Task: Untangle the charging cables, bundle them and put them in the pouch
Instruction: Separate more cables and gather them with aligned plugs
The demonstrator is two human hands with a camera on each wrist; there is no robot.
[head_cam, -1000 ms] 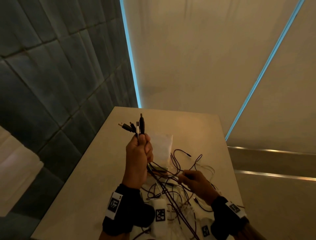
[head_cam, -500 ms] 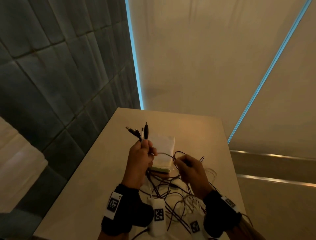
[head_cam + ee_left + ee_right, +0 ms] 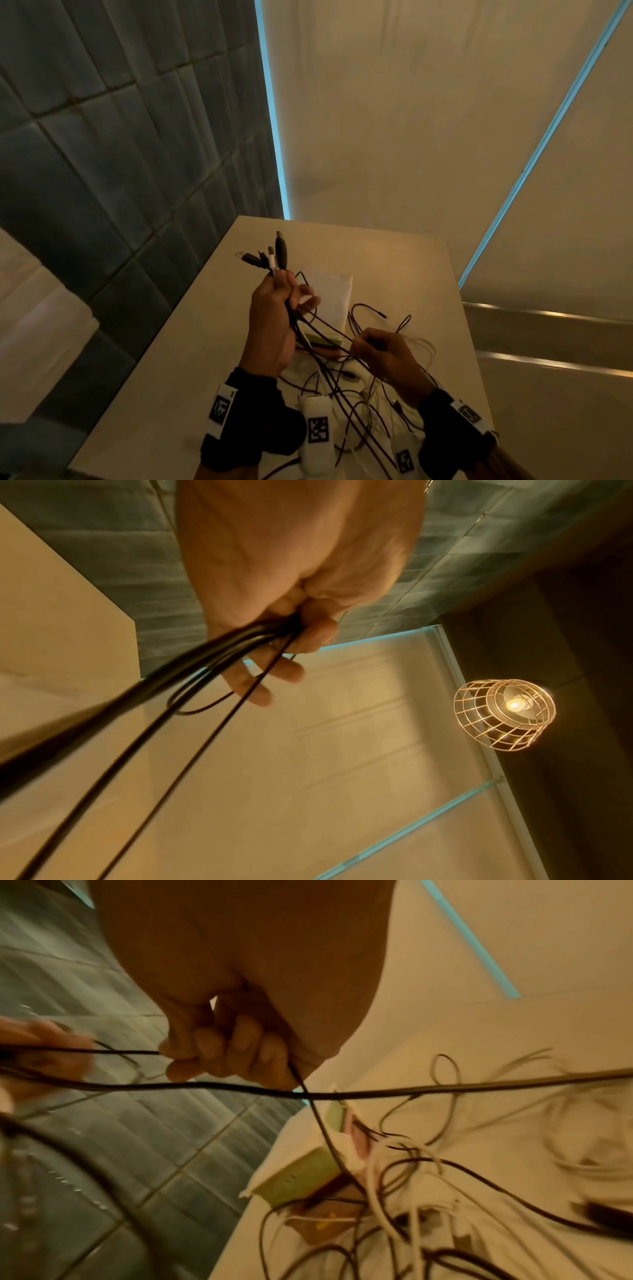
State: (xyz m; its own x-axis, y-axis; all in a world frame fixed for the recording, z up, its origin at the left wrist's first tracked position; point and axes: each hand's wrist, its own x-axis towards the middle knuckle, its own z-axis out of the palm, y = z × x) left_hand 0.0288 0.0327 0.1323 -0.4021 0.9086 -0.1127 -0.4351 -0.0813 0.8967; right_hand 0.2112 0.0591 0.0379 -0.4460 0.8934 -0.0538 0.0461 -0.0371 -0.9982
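No brand or readable writing shows anywhere; the only markings are black-and-white square code tags (image 3: 222, 408) on the dark wrist bands and on the white wrist units.

The left hand (image 3: 270, 329) is raised over the table (image 3: 178, 349), fingers curled round a bunch of cables (image 3: 342, 387) just below their plugs (image 3: 270, 255). The plugs, several black and one white, stick up and away from the person, fanned slightly to the left. From the fist the cables run down and toward the person, their long axis slanting to the lower right into the loose tangle lying on the table.

The right hand (image 3: 383, 356) pinches one thin black strand (image 3: 130, 1051) between thumb and curled fingers; that strand is stretched taut from the left fist across to it.

Compared with half a second ago, the right hand has dropped lower and drawn back toward the body, pulling the strand out straighter, while the left hand keeps its grip at much the same height.

The pouch (image 3: 329, 294), pale and flat, lies on the table beyond the hands, with a green-edged piece (image 3: 323, 340) at its near end, under the cables.
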